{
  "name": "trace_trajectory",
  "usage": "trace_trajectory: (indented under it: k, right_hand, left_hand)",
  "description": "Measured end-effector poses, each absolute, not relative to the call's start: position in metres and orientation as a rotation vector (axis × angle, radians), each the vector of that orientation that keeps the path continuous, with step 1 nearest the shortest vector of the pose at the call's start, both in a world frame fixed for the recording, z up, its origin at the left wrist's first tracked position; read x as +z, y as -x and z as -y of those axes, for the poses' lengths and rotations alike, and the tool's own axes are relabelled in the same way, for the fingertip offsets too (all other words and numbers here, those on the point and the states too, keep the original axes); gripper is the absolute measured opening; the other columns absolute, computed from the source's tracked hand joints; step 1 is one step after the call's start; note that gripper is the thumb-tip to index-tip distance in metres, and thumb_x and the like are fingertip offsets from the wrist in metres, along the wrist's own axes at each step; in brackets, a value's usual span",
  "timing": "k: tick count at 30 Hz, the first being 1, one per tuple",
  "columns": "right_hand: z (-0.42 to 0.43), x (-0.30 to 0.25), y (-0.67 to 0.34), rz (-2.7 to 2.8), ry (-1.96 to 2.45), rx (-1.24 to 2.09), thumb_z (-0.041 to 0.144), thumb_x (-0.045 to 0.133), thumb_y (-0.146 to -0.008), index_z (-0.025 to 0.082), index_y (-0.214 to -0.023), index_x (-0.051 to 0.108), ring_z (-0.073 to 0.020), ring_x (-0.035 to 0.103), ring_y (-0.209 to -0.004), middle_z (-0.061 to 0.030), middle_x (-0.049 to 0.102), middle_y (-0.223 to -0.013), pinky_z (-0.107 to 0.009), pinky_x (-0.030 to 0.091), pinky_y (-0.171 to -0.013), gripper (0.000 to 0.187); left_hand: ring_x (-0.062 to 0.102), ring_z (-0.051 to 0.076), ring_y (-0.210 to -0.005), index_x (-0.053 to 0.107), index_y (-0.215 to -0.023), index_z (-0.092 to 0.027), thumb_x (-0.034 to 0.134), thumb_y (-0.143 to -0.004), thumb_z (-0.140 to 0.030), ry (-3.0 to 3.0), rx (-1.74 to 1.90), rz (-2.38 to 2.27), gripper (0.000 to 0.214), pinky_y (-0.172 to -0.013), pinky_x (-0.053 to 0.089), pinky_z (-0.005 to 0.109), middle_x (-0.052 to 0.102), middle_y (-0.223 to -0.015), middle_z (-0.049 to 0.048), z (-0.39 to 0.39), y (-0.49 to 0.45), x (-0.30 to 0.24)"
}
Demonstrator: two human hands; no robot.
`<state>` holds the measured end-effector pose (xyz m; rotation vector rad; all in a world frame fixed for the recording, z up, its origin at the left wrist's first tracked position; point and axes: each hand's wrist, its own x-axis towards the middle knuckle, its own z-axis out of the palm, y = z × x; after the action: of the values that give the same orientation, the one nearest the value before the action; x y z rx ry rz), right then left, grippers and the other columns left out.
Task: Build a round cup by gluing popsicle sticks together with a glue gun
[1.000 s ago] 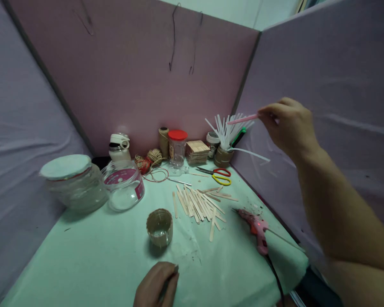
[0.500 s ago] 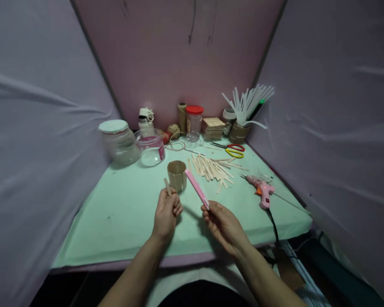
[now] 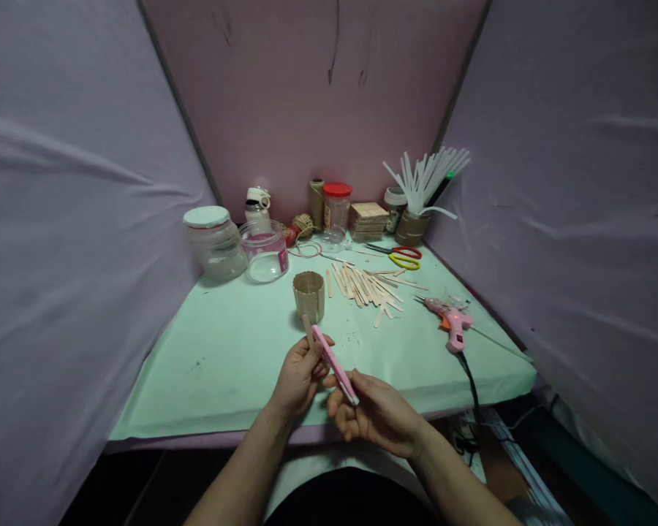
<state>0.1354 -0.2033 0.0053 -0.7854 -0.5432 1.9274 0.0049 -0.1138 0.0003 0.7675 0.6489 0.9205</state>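
Note:
My left hand [image 3: 300, 374] is closed on a short wooden stick [image 3: 308, 328] that points up, over the table's front part. My right hand [image 3: 373, 413] pinches a slim pink tool [image 3: 334, 364], probably a craft knife, slanting up to the left until its tip meets the left fingers. Just beyond both hands stands a small round cup made of wooden sticks [image 3: 309, 296] on the green table [image 3: 224, 358].
Loose wooden sticks [image 3: 365, 287] lie mid-table. A pink glue gun [image 3: 448, 320] with a black cord lies at the right. Along the back stand plastic jars [image 3: 217, 242], a red-lidded jar [image 3: 337, 207], twine, a stick stack [image 3: 367, 220], scissors [image 3: 399, 257] and a cup of white rods [image 3: 417, 201].
My right hand drew the pink tool back from the rod cup to the table's front, then closer to my left hand. The left hand rose with its stick and now touches the tool.

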Motion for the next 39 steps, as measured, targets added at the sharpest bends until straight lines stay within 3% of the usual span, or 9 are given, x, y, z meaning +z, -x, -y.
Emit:
trace_trajectory:
  k: [3, 7, 11, 17, 20, 30, 36, 39]
  right_hand:
    - [0.204, 0.008, -0.137, 0.472, 0.695, 2.070, 0.049, 0.072, -0.079, 0.016, -0.101, 0.067, -0.0066, 0.052, -0.052, -0.0001, 0.062, -0.073, -0.020, 0.040, -0.051, 0.040]
    - [0.204, 0.003, -0.131, 0.562, 0.871, 1.804, 0.042, 0.076, -0.077, 0.018, -0.090, 0.064, -0.0045, 0.045, -0.049, 0.0027, 0.060, -0.068, -0.018, 0.033, -0.049, 0.030]
    - [0.205, -0.004, -0.126, 0.797, 1.029, 1.625, 0.049, 0.066, -0.085, 0.019, -0.087, 0.060, -0.0066, 0.046, -0.052, 0.0011, 0.061, -0.072, -0.020, 0.032, -0.050, 0.031]
    - [0.207, -0.010, -0.125, 0.785, 1.082, 1.567, 0.056, 0.062, -0.085, 0.020, -0.089, 0.059, -0.0060, 0.026, -0.046, 0.0093, 0.035, -0.055, -0.020, 0.017, -0.045, 0.036]
    - [0.207, -0.015, -0.121, 0.732, 1.089, 1.534, 0.059, 0.063, -0.083, 0.020, -0.083, 0.057, -0.0060, 0.022, -0.045, 0.0103, 0.030, -0.053, -0.020, 0.015, -0.043, 0.039]
    - [0.207, -0.025, -0.111, 0.731, 1.162, 1.410, 0.065, 0.059, -0.082, 0.020, -0.077, 0.052, -0.0051, 0.024, -0.044, 0.0111, 0.030, -0.052, -0.019, 0.019, -0.043, 0.047]
    - [0.203, -0.009, -0.116, 0.969, 1.231, 1.328, 0.062, 0.052, -0.087, 0.019, -0.082, 0.053, -0.0081, 0.044, -0.051, 0.0048, 0.051, -0.061, -0.020, 0.033, -0.050, 0.044]
    - [0.201, -0.008, -0.121, 1.069, 1.280, 1.175, 0.054, 0.048, -0.093, 0.019, -0.084, 0.053, -0.0088, 0.044, -0.052, 0.0051, 0.051, -0.062, -0.021, 0.035, -0.052, 0.036]
  left_hand:
    - [0.025, 0.002, -0.045, 0.060, -0.080, -0.012, 0.081, -0.069, -0.049, -0.761, 0.862, -0.558, 0.044, -0.045, 0.020, 0.017, 0.035, -0.053, -0.0086, 0.116, -0.001, 0.001]
    - [0.026, 0.003, -0.046, 0.064, -0.095, -0.010, 0.077, -0.071, -0.055, -0.775, 0.869, -0.558, 0.052, -0.046, 0.023, 0.018, 0.034, -0.052, -0.0092, 0.116, -0.002, -0.004]
    - [0.027, 0.004, -0.046, 0.063, -0.089, -0.011, 0.077, -0.071, -0.055, -0.793, 0.853, -0.601, 0.050, -0.048, 0.028, 0.019, 0.031, -0.049, -0.0100, 0.118, -0.004, -0.009]
    - [0.028, 0.004, -0.048, 0.064, -0.088, -0.010, 0.076, -0.073, -0.053, -0.842, 0.856, -0.601, 0.047, -0.048, 0.020, 0.019, 0.034, -0.052, -0.0082, 0.118, -0.005, -0.015]
    - [0.029, 0.004, -0.049, 0.065, -0.088, -0.010, 0.076, -0.073, -0.052, -0.871, 0.843, -0.603, 0.046, -0.048, 0.019, 0.020, 0.036, -0.054, -0.0070, 0.117, -0.005, -0.018]
    - [0.031, 0.005, -0.050, 0.068, -0.086, -0.010, 0.078, -0.067, -0.057, -0.911, 0.827, -0.671, 0.051, -0.049, 0.019, 0.021, 0.039, -0.054, -0.0058, 0.118, -0.004, -0.018]
    - [0.040, 0.007, -0.055, 0.070, -0.091, -0.009, 0.075, -0.071, -0.056, -0.978, 0.766, -0.726, 0.052, -0.053, 0.028, 0.021, 0.049, -0.061, -0.0018, 0.119, -0.002, -0.019]
    - [0.039, 0.006, -0.054, 0.068, -0.102, -0.012, 0.071, -0.076, -0.055, -1.004, 0.763, -0.675, 0.051, -0.051, 0.029, 0.020, 0.050, -0.065, -0.0023, 0.119, -0.005, -0.016]
